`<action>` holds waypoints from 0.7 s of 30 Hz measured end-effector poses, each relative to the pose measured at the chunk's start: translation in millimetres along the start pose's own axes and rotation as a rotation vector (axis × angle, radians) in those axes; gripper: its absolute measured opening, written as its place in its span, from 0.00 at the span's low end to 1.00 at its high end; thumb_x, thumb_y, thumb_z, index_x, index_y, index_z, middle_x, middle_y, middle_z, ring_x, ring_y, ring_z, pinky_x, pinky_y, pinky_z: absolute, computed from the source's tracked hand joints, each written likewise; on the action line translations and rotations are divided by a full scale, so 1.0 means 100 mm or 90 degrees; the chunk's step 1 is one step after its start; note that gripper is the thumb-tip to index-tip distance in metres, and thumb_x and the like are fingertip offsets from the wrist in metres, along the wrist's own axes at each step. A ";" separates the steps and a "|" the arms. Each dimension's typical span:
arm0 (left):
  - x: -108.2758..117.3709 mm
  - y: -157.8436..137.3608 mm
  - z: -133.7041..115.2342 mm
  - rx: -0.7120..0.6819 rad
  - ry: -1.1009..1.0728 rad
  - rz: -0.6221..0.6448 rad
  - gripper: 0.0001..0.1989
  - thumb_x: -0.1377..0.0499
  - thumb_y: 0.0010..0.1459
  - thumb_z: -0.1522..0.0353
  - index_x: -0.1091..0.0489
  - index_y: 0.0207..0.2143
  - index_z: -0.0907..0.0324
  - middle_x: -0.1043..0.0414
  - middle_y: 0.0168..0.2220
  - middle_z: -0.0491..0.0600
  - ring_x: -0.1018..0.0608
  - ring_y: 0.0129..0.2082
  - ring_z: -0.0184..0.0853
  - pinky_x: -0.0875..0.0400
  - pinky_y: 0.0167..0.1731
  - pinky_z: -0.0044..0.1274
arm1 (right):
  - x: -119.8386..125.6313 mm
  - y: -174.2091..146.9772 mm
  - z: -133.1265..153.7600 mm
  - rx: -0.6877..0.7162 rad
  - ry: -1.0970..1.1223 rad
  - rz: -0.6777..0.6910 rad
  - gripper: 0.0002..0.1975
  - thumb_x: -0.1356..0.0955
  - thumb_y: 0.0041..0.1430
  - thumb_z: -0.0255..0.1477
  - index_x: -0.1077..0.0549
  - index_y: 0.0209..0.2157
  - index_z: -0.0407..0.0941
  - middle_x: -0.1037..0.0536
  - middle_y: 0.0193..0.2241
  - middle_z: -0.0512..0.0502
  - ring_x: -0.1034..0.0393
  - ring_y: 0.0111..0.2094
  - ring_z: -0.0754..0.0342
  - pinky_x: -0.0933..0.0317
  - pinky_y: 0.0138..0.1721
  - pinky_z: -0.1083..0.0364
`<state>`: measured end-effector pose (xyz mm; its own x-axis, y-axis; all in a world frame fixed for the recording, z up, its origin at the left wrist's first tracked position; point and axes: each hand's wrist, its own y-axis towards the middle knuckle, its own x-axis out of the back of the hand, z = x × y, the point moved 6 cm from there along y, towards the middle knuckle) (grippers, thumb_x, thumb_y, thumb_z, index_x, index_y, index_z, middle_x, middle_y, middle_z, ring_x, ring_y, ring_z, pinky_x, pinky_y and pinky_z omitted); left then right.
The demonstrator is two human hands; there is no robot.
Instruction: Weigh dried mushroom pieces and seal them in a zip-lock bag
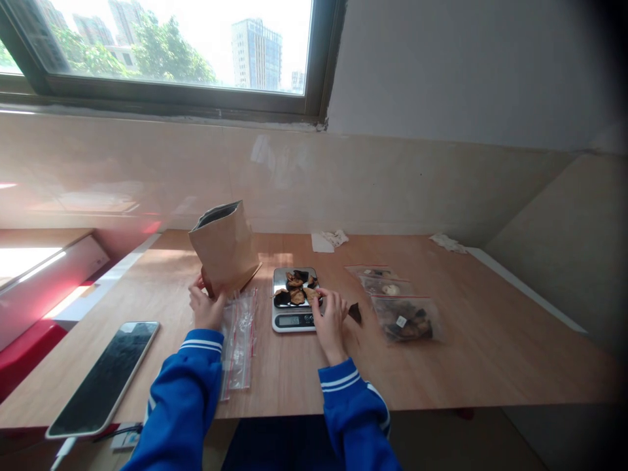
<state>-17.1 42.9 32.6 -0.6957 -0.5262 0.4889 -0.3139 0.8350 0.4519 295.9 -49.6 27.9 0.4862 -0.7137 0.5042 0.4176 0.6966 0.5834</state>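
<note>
A brown kraft paper bag (226, 252) stands tilted with its mouth open. My left hand (206, 307) is closed on its lower edge. Flat clear zip bags (240, 347) with red seals lie beside that wrist. A small digital scale (282, 320) carries several dark-edged dried slices (296, 280); its display is too small to read. Over the scale's right side, my right hand (332, 320) pinches one brown dried slice (311, 296). A darker dried piece (354, 314) lies on the table just right of that hand.
Filled zip bags (409, 320) lie in a row to the right. A phone (105, 379) with a white cable rests at the table's left front. Crumpled white material (336, 238) and another scrap (447, 243) lie along the back edge, below the window (196, 98).
</note>
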 end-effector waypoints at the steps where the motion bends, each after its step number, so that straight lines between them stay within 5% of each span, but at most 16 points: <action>1: 0.02 -0.01 -0.02 -0.003 -0.011 -0.017 0.33 0.41 0.51 0.59 0.50 0.55 0.57 0.40 0.53 0.58 0.32 0.52 0.44 0.39 0.52 0.39 | 0.00 0.00 0.00 0.001 0.000 -0.001 0.10 0.40 0.63 0.31 0.31 0.42 0.44 0.28 0.40 0.41 0.38 0.43 0.47 0.47 0.45 0.48; 5: 0.04 -0.03 -0.07 -0.036 -0.028 -0.067 0.33 0.39 0.48 0.63 0.49 0.53 0.56 0.43 0.54 0.56 0.32 0.51 0.43 0.44 0.54 0.41 | 0.00 0.00 0.01 0.005 -0.002 0.003 0.10 0.40 0.63 0.31 0.31 0.42 0.44 0.28 0.40 0.42 0.39 0.43 0.47 0.47 0.45 0.49; 14: 0.16 0.00 -0.11 -0.116 -0.144 -0.151 0.22 0.42 0.48 0.66 0.45 0.44 0.58 0.40 0.45 0.53 0.30 0.38 0.35 0.33 0.35 0.29 | 0.02 0.00 0.01 0.015 0.006 -0.010 0.12 0.42 0.63 0.30 0.30 0.43 0.45 0.30 0.40 0.41 0.38 0.43 0.47 0.46 0.45 0.48; 21: 0.36 -0.08 -0.30 -0.174 -0.128 -0.255 0.15 0.44 0.49 0.68 0.43 0.39 0.59 0.38 0.43 0.53 0.30 0.35 0.33 0.34 0.31 0.27 | 0.06 0.01 -0.01 0.008 0.017 -0.045 0.13 0.42 0.62 0.26 0.31 0.45 0.45 0.31 0.40 0.41 0.38 0.45 0.47 0.46 0.46 0.46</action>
<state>-20.8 12.0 68.7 -0.6750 -0.7314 0.0968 -0.4192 0.4883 0.7654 299.9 -52.7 31.3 0.4763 -0.7589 0.4440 0.4418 0.6432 0.6254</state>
